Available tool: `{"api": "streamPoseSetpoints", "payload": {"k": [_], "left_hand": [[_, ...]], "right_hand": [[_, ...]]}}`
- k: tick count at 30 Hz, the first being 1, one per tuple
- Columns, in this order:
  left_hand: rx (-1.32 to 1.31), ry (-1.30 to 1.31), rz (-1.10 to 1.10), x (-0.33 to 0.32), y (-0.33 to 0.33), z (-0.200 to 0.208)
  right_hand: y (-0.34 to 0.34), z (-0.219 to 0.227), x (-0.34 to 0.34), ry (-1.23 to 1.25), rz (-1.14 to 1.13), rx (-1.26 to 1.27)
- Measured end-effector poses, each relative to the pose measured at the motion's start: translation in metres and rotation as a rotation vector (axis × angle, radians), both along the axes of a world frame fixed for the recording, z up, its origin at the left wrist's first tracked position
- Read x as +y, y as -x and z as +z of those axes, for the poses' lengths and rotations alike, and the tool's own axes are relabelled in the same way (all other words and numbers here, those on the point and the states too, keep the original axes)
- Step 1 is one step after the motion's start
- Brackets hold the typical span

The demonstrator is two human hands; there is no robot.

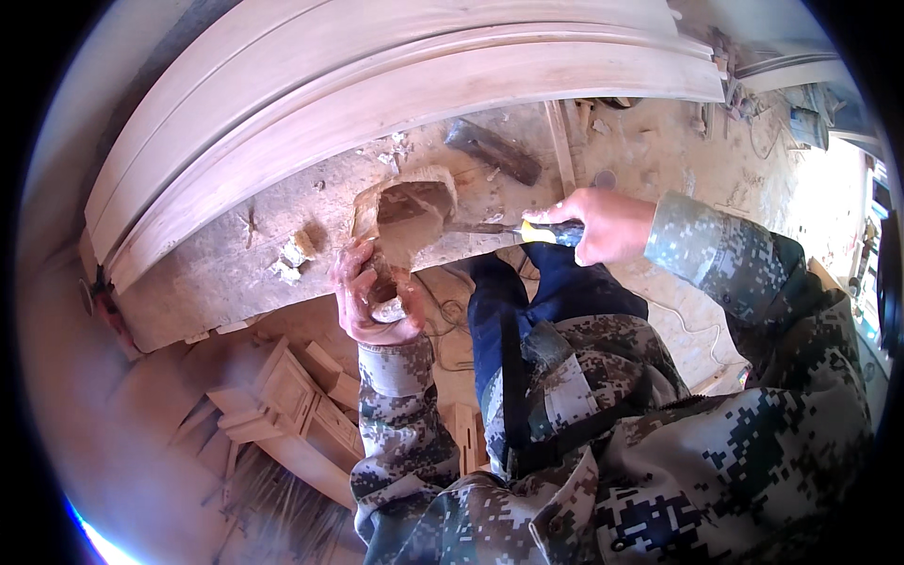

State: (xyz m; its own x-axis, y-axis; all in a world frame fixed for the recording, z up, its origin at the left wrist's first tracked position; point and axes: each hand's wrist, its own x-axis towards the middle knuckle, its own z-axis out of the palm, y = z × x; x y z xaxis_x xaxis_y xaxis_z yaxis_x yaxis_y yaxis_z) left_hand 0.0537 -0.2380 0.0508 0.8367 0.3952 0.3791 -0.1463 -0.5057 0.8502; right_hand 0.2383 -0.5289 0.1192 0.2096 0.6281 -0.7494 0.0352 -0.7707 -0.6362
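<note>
A crusted, open-topped container (407,215) with tan paste or powder inside rests at the near edge of the wooden workbench (207,268). My left hand (363,297) is closed around its narrow near end, which looks like a neck or handle. In my right hand (603,224) is a hand tool (554,233) with a yellow-and-black handle, held from the right. Its thin dark metal blade points left and reaches the container's right side. Whether the tip touches the paste I cannot tell.
Long pale wooden boards (414,80) lie across the bench's far side. Beyond the container is a dark block (492,151); crumpled scraps (294,254) lie to its left. Wooden pieces (292,405) are stacked below at left. A cable (692,325) trails over the floor.
</note>
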Motion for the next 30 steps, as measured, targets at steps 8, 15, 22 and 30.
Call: {"api": "streamPoseSetpoints", "payload": {"k": [8, 15, 22, 30], "left_hand": [[-0.018, -0.166, 0.004, 0.006, 0.001, 0.005], [-0.06, -0.182, -0.032, 0.005, -0.006, 0.003], [-0.082, -0.081, 0.025, -0.003, -0.006, -0.011], [-0.083, 0.028, 0.052, 0.009, -0.002, -0.002]], "right_hand": [[0.065, -0.011, 0.004, 0.013, 0.012, -0.347], [0.08, -0.005, -0.001, -0.012, -0.005, -0.379], [0.023, 0.035, 0.004, 0.088, 0.24, -0.449], [0.006, 0.003, 0.016, 0.11, 0.08, -0.009]]}}
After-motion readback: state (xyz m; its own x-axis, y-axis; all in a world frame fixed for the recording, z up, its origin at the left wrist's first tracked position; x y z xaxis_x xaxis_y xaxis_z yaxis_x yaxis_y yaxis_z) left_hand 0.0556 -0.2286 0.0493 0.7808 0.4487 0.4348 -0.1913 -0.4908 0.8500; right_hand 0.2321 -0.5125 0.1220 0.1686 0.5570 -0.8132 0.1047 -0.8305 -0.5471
